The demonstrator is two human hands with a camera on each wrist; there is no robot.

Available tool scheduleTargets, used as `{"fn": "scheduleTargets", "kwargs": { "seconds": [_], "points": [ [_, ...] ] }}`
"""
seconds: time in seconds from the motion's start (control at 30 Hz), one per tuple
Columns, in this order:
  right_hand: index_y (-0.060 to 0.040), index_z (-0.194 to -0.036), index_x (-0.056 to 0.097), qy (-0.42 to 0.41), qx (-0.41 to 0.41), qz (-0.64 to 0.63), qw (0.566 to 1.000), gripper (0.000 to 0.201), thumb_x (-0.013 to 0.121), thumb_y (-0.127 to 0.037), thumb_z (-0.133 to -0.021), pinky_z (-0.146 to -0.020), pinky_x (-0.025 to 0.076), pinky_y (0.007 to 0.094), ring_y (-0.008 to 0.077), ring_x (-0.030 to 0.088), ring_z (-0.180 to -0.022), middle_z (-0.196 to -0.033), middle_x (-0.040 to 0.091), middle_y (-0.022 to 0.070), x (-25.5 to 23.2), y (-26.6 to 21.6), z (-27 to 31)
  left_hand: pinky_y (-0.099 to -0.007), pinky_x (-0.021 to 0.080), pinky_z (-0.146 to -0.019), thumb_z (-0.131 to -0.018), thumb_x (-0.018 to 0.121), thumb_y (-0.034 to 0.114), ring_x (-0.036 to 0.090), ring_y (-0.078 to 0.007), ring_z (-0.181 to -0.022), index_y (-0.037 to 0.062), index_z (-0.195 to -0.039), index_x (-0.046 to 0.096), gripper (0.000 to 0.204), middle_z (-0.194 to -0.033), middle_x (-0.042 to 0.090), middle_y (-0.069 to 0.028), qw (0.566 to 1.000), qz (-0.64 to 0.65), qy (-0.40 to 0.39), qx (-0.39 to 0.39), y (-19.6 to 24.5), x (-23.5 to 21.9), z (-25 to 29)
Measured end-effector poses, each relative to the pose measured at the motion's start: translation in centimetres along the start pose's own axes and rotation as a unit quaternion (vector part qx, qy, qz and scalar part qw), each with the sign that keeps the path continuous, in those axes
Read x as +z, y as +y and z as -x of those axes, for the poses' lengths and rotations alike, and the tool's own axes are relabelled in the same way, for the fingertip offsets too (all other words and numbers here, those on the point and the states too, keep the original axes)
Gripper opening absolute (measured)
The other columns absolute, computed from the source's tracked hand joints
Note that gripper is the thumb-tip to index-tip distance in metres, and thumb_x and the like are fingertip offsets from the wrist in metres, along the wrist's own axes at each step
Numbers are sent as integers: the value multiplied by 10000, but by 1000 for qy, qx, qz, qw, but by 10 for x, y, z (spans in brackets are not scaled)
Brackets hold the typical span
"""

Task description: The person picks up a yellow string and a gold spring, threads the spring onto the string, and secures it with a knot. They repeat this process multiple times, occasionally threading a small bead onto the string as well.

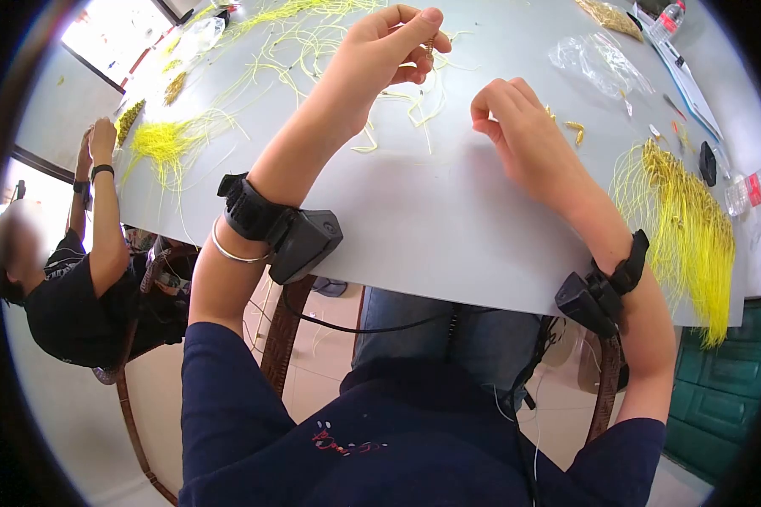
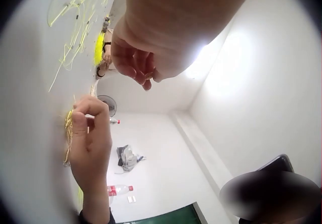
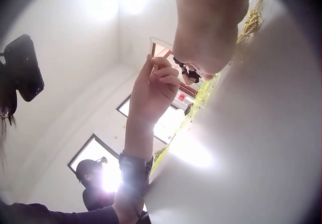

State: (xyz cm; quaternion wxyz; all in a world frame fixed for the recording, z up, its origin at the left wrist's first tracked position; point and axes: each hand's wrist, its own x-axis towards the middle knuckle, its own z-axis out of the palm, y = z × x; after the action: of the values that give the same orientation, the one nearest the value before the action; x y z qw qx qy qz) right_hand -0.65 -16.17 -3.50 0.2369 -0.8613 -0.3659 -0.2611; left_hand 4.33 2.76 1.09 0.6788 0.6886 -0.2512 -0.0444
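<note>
Raised over the far middle of the table, my left hand (image 1: 382,49) pinches a small golden coiled piece (image 1: 429,54) between thumb and fingers. Most of that piece is hidden by the fingertips in the left wrist view. My right hand (image 1: 520,131) hovers to the right, over the grey table (image 1: 431,228), fingers bent toward the thumb; I cannot tell whether a thin strand is between them. Just beyond it lie small golden curled pieces (image 1: 576,132). Loose pale yellow-green strands (image 1: 418,110) lie under and beyond the left hand.
A golden bundle with long yellow strands (image 1: 689,224) hangs over the right edge. Behind it are a plastic bottle (image 1: 751,191), a clear bag (image 1: 596,63) and a clipboard (image 1: 692,89). At left, another person (image 1: 76,270) sits near a yellow strand pile (image 1: 165,145).
</note>
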Motion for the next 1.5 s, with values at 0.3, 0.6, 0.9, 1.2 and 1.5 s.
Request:
{"fn": "scheduleTargets", "kwargs": {
  "seconds": [0.3,0.6,0.9,1.2,1.5],
  "points": [
    [-31,-967,512,93,193,-401,891,76,503,-79,-910,-695,423,229,80,505,-798,-805,550,17,-23,-7,-3,-193,421,-645,-905,524,349,493,-44,-679,60,-897,555,291,-748,548,6,998,-56,6,-3,0,-3,0],
    [11,-1068,508,187,208,-658,699,178,486,-65,-908,-764,429,258,128,514,-799,-856,548,66,-30,3,0,-216,417,-561,-824,620,365,530,-80,-623,110,-1001,663,314,-663,595,-12,967,-158,-198,-28,-5,10,5],
    [23,-1059,528,198,203,-660,696,181,499,-56,-898,-781,427,262,137,517,-808,-883,560,77,-31,12,3,-194,406,-595,-866,576,293,505,-45,-651,71,-1048,642,294,-648,530,31,955,-140,-248,-82,-1,12,7],
    [23,-1047,545,200,219,-658,692,177,504,-57,-895,-788,434,251,126,521,-832,-892,565,63,-26,8,0,-195,419,-604,-851,609,251,527,-53,-661,53,-991,648,245,-732,598,12,940,-95,-319,-82,-13,35,20],
    [-40,-960,620,277,237,-269,891,171,474,-48,-872,-683,412,172,58,501,-715,-879,628,23,-58,-11,-3,-179,378,-577,-863,581,273,514,-43,-656,64,-857,669,227,-795,638,1,965,-121,-207,-104,-11,32,19]
  ]
}}
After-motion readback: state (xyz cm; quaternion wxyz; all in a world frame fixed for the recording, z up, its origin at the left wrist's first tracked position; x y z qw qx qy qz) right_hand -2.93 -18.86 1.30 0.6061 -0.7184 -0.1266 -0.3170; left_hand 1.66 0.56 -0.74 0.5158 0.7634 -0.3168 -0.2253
